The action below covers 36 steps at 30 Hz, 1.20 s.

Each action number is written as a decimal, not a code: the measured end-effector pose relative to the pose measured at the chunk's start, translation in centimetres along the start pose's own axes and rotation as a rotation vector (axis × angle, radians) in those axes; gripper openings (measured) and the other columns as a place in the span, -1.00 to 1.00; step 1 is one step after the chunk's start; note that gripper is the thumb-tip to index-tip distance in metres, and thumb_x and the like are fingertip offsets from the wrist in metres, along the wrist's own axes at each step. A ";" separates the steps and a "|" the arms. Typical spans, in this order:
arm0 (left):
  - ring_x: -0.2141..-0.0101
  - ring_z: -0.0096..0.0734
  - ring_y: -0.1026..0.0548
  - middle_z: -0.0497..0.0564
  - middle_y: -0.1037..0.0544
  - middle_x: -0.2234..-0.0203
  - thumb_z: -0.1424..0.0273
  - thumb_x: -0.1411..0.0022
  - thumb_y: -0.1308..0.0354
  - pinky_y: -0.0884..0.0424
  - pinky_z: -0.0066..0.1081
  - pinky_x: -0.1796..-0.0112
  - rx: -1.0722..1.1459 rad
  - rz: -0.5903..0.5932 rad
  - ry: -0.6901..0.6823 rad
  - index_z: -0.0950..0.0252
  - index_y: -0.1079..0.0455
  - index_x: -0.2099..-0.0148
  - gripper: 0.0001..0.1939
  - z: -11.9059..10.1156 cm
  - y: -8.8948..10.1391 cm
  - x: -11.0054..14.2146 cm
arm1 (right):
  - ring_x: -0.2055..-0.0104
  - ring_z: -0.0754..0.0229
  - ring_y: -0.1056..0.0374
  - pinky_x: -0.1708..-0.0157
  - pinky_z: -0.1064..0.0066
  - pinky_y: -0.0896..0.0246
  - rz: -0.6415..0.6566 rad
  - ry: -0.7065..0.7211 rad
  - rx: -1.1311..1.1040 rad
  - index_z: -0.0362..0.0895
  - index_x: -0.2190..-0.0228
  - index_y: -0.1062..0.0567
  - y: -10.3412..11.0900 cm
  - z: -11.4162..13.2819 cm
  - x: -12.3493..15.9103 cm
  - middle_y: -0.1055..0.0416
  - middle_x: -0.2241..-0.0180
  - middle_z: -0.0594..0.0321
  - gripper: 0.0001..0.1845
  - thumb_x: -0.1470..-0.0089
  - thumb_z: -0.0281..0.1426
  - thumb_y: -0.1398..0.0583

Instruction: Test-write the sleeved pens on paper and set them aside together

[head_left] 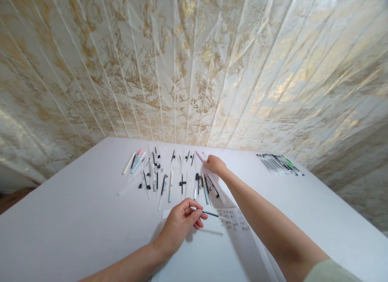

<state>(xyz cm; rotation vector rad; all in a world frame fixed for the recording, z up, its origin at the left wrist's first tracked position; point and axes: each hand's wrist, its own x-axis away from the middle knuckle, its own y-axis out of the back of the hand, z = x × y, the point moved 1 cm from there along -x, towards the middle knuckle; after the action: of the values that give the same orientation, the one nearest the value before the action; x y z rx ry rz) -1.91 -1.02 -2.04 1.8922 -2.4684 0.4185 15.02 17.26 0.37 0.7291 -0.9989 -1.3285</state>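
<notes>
My left hand [182, 219] is closed in a pinch on a thin pen refill [209, 213] with a dark end, held just above a sheet of paper [236, 221] that carries small scribbles. My right hand [214, 165] reaches far forward over the white table [75, 217], its fingers curled down on a pale pink pen part [200, 156] at the back of a spread of pens and pen parts [169, 177]. Whether those fingers grip the pink part or only touch it is unclear.
Several pens, caps, barrels and refills lie scattered across the table's far middle. A separate bundle of dark pens with a green one [280, 163] lies at the far right. A gold-patterned cream curtain [194, 64] hangs behind the table.
</notes>
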 end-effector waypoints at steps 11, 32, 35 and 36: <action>0.42 -0.44 -0.47 0.02 -0.63 0.44 0.28 -0.16 -0.22 -0.35 -0.46 0.33 0.052 -0.053 0.069 0.27 -0.41 0.26 -0.83 -1.0 0.3 0.2 | 0.46 0.30 -0.31 0.37 0.41 -0.27 -0.024 0.141 -0.688 -0.16 0.30 -0.44 5.8 -9.3 10.4 -0.40 0.45 0.27 -0.74 -0.05 -0.22 -0.18; 0.37 -0.51 -0.46 -0.03 -0.62 0.38 0.21 -0.05 -0.34 -0.34 -0.49 0.22 0.236 -0.188 0.181 0.24 -0.43 0.26 -0.74 -0.4 0.5 -0.8 | 0.39 0.22 -0.26 0.31 0.39 -0.15 -0.148 0.111 -0.896 -0.11 0.35 -0.53 3.8 -14.1 17.8 -0.36 0.50 0.28 -0.78 -0.06 -0.22 -0.23; 0.37 -0.50 -0.47 -0.03 -0.62 0.38 0.22 -0.06 -0.34 -0.35 -0.48 0.22 0.231 -0.189 0.186 0.24 -0.44 0.26 -0.74 -0.4 0.4 -0.7 | 0.38 0.21 -0.26 0.30 0.38 -0.16 -0.139 0.110 -0.896 -0.11 0.34 -0.53 3.7 -14.0 17.8 -0.36 0.49 0.27 -0.77 -0.06 -0.21 -0.23; 0.38 -0.50 -0.46 -0.03 -0.62 0.38 0.22 -0.06 -0.33 -0.35 -0.49 0.22 0.229 -0.187 0.186 0.24 -0.44 0.26 -0.74 -0.5 0.4 -0.7 | 0.38 0.20 -0.26 0.30 0.37 -0.16 -0.138 0.108 -0.893 -0.11 0.34 -0.53 3.7 -13.9 17.8 -0.36 0.49 0.26 -0.77 -0.06 -0.20 -0.22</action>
<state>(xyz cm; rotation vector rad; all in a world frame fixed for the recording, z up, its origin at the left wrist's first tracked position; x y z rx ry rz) -2.21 -0.17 -1.81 2.0335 -2.1845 0.8590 28.44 -1.31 0.78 0.1750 -0.1969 -1.6419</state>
